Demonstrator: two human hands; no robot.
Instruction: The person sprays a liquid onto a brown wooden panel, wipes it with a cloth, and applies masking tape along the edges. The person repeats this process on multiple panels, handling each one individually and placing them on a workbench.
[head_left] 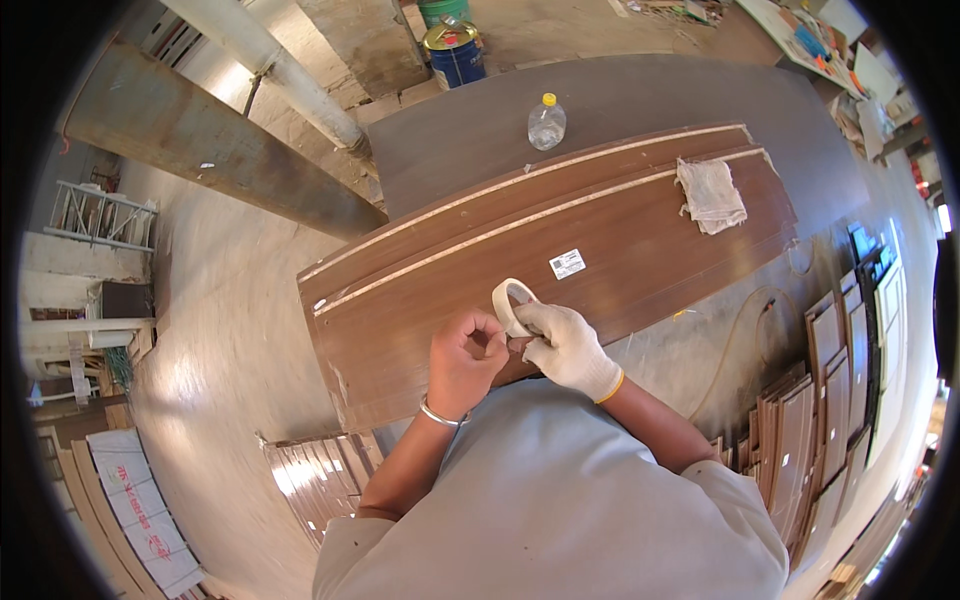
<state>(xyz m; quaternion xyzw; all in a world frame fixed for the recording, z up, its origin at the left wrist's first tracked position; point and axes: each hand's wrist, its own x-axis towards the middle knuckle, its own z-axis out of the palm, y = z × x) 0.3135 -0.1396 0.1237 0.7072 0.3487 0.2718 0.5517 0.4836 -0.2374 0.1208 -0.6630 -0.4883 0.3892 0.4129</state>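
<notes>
A roll of cream masking tape (501,306) is held upright over the near side of a brown panel (450,285). My right hand (568,350), in a white knit glove, grips the roll by its right side. Close against the roll's lower left is my left hand (464,362), bare, with a bracelet at the wrist. Its fingers are curled into a pinch; what lies between them is too small to make out. Just beyond the roll, a white printed label (566,264) sits on the panel. A folded whitish cloth (712,196) lies at the panel's right end.
Behind the panel, a clear bottle with a yellow cap (546,124) stands on a dark tabletop (640,95). A rusty column (220,140) rises at the left. Stacked brown boards (785,430) lean at the right. A blue drum (457,58) stands at the back.
</notes>
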